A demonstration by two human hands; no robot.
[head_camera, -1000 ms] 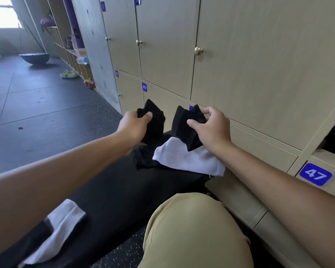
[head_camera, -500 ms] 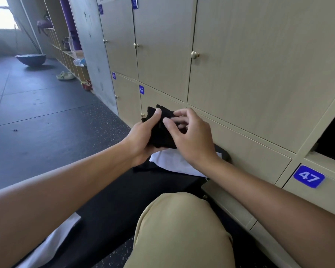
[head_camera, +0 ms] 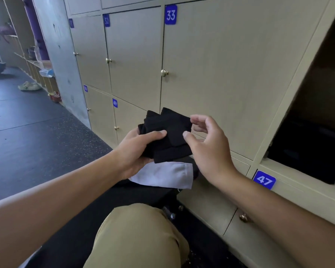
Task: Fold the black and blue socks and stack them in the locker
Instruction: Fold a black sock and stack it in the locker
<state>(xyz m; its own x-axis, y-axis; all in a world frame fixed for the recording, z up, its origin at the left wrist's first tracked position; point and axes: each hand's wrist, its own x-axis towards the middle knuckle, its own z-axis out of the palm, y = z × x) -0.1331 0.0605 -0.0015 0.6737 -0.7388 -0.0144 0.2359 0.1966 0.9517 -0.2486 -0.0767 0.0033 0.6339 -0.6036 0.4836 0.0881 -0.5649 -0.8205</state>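
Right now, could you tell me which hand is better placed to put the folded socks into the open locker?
Left hand, probably: it grips the black socks; right hand holds nothing.

Soft daylight from left; open locker [head_camera: 315, 120] interior dark; wide-angle bending at edges; slight blur.

A black padded bench [head_camera: 97, 215] runs from the lower left toward a wall of lockers. At its far end a white cloth [head_camera: 162, 176] lies flat on the pad, with a dark cloth [head_camera: 195, 167] just showing at its far right edge. At the bench's near left corner a small sliver of something white [head_camera: 25, 263] shows; what it is cannot be told. The bench stands on a dark speckled floor [head_camera: 39, 144], where pale shoes [head_camera: 28, 86] lie far off by the shelves.
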